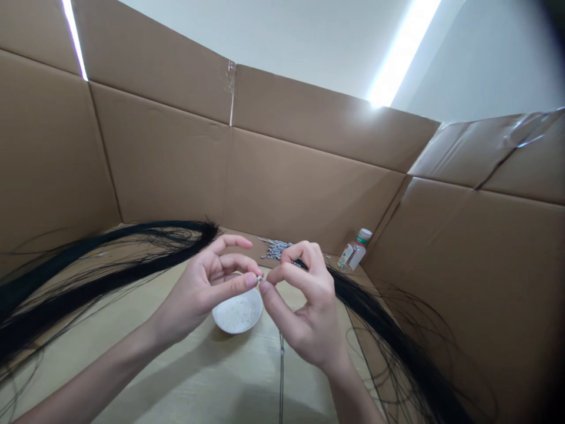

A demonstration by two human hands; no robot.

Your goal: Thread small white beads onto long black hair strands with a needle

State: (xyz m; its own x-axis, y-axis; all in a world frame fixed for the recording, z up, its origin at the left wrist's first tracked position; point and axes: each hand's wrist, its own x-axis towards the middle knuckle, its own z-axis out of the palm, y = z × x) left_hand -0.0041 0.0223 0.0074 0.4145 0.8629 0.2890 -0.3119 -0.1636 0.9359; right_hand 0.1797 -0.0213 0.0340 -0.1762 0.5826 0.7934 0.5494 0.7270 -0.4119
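A small silvery bead (259, 278) sits at the meeting fingertips of both hands. Thumb and index finger of my left hand (212, 277) pinch it, the other fingers held loosely apart. My right hand (311, 303) is closed in a pinch right beside the bead. From under that hand a thin dark doubled cord (281, 377) hangs down, with a tiny bright piece on it; its upper end is hidden by the thumb. Below and behind the fingertips stands a white bowl (238, 312) with small pale bits inside, partly covered by my left hand.
Behind my right hand lies a pile of grey beads (276, 248). A clear bottle (353, 253) with a white cap stands in the back right corner. Bundles of black strands lie at left (106, 282) and right (397, 335). Tall cardboard walls (309, 182) surround the table.
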